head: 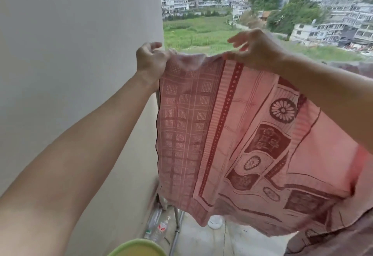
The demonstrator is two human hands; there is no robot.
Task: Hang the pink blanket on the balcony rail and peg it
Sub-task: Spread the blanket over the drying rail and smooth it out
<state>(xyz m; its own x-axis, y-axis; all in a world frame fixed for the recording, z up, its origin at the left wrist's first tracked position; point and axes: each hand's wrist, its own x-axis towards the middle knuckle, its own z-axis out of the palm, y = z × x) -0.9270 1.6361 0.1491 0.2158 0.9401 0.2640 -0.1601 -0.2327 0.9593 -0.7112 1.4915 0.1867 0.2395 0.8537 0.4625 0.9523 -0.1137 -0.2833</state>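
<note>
Held top edge of pink blanket [242, 124] pinched in left hand [150, 61] and right hand [256, 50]; probably best kept taut and level for draping.

From my end, the pink woven cloth blanket [232, 134] reads as thin, matt fabric. Its chequered left part is an open weave that lets light through, and the dark red figures look as matt as the pink ground. Dark thread trims its left edge. The off-white plastered wall [70, 53] looks smooth and matt. Below the blanket, the grey metal tubes [178, 219] have a dull sheen. Along the floor's left edge lie clear plastic bottles [159, 229], shiny and see-through. The grey concrete floor [201, 241] looks rough and stained. Lowest in view I see a green plastic basin [139, 242], its rim smooth and slightly glossy.
</note>
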